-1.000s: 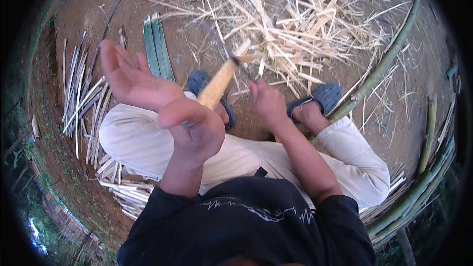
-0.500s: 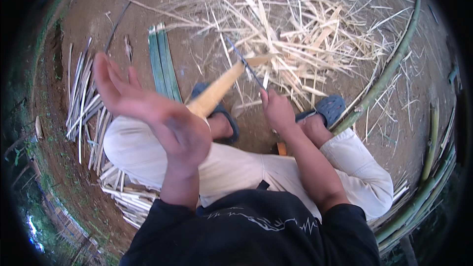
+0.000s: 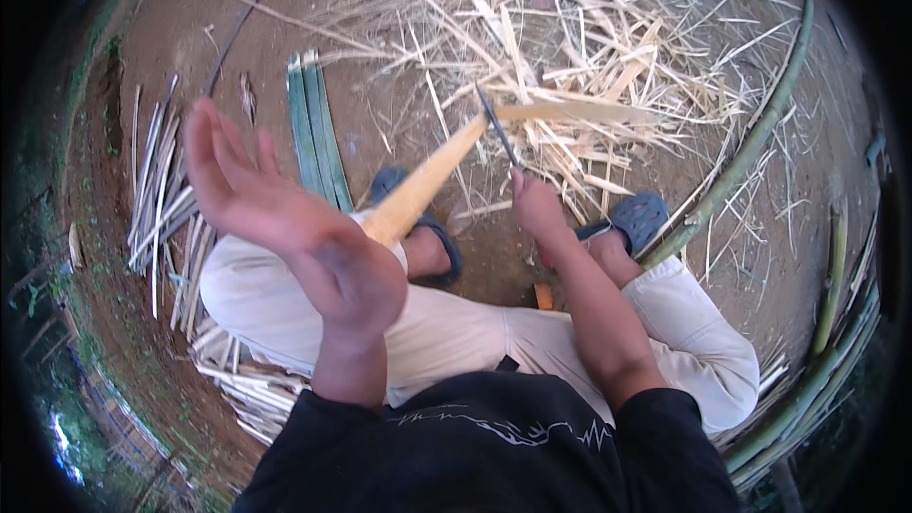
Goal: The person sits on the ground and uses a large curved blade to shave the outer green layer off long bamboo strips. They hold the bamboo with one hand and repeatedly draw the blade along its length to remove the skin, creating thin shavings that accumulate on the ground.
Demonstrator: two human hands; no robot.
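A knife [image 3: 498, 126] is in my right hand [image 3: 541, 206], its fingers wrapped round the handle. The dark blade crosses the far end of a pale yellow bamboo strip [image 3: 427, 179]. From the blade a long, thin shaving [image 3: 579, 112] stretches right over the litter on the ground. My left hand [image 3: 275, 204] is raised above my left knee, its fingers stretched out and apart. The near end of the strip passes behind this hand, and I cannot tell whether the palm touches it.
Pale shavings [image 3: 608, 62] are heaped beyond my feet. Green bamboo slats [image 3: 316, 128] lie front left, with thin sticks [image 3: 157, 199] farther left. A long green bamboo pole [image 3: 750, 152] runs along the right, near more poles [image 3: 807, 408]. A small orange object [image 3: 543, 296] sits between my legs.
The knife blade has shifted right along the strip, and the shaving now reaches much farther right. My left hand has stayed nearly in place, fingers still stretched out.
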